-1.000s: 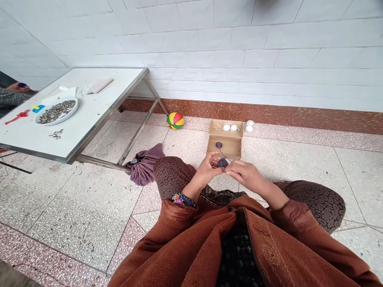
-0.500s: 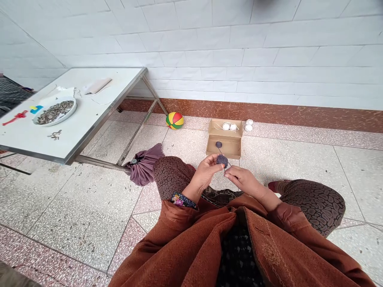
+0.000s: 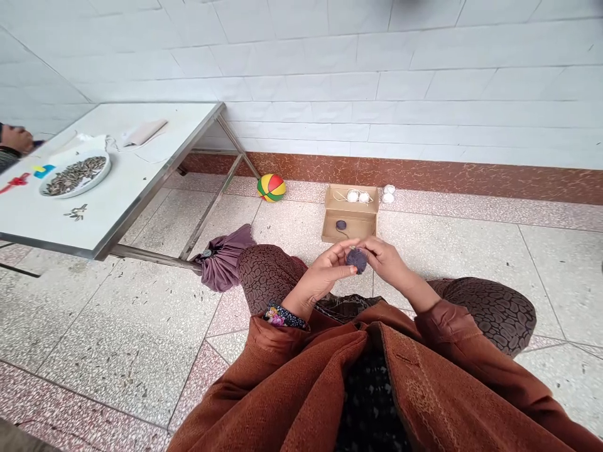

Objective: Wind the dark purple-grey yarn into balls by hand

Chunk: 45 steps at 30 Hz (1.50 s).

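Note:
My left hand grips a dark purple-grey ball of yarn between thumb and fingers, in front of my lap. Closed at the ball's upper right side is my right hand, its fingertips pinching the yarn strand, which is too thin to follow there. Beyond the hands, a smaller dark yarn ball lies in an open cardboard box on the floor. From it a dark strand runs toward my hands. White yarn balls rest in the box's raised lid.
More white balls are beside the box. A colourful ball and a purple cloth bag lie near the table. The table bears a white dish of seed-like pieces. At far left shows another person's hand.
My right hand has moved from below right of the yarn ball up to its upper right side. The view has shifted slightly, and another person's hand has come into view at left.

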Motion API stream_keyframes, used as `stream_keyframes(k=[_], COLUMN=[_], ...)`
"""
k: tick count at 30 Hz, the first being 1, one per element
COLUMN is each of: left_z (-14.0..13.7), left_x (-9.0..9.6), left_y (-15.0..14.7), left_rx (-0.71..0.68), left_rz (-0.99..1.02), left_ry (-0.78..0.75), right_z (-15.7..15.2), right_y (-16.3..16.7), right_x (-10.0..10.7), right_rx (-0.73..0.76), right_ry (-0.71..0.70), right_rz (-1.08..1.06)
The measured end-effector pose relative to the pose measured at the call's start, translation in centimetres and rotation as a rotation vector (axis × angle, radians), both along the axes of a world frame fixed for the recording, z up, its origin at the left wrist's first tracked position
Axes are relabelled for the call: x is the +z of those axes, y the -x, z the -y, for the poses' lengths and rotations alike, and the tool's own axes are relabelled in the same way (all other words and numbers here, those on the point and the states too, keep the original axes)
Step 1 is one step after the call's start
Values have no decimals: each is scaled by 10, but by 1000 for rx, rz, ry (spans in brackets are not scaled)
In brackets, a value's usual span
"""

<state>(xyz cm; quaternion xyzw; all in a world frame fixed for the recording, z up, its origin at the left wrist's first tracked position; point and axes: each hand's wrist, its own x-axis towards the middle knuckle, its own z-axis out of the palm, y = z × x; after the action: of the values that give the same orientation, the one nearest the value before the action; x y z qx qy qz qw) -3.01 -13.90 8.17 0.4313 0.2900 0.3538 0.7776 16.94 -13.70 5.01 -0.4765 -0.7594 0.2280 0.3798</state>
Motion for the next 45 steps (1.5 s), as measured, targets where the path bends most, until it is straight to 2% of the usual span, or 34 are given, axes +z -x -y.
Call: stream_keyframes(k=[3, 5, 8, 11, 14, 17, 21, 26, 33, 38, 45], left_z=[-2, -3, -5, -5, -2, 3, 8, 12, 9, 5, 6], left_x=[-7, -11, -12, -8, -7, -10, -10, 0, -1, -3, 3], left_y=[0, 0, 0, 0, -2, -5, -6, -6, -9, -6, -5], left_rx=[47, 95, 153, 149, 73, 18, -55, -120, -112, -65, 11], left_rz=[-30, -102, -258, -387, -370, -264, -143, -8, 131, 112, 75], left_ry=[92, 96, -39, -185, -203, -151, -13, 136, 251, 323, 309], right_z=[15, 26, 39, 40, 28, 10, -2, 6, 16, 19, 24], right_y=[4, 6, 6, 4, -1, -7, -9, -5, -3, -2, -1], right_x=[-16, -16, -3, 18, 35, 41, 30, 5, -12, -11, -12], right_rx=[-16, 21, 136, 229, 214, 142, 76, -42, -46, -45, -29], right_ry=[39, 46, 36, 6, -33, -43, -8, 91, 213, 192, 65], right_rz=[45, 66, 71, 78, 66, 58, -12, -120, -168, -143, -10])
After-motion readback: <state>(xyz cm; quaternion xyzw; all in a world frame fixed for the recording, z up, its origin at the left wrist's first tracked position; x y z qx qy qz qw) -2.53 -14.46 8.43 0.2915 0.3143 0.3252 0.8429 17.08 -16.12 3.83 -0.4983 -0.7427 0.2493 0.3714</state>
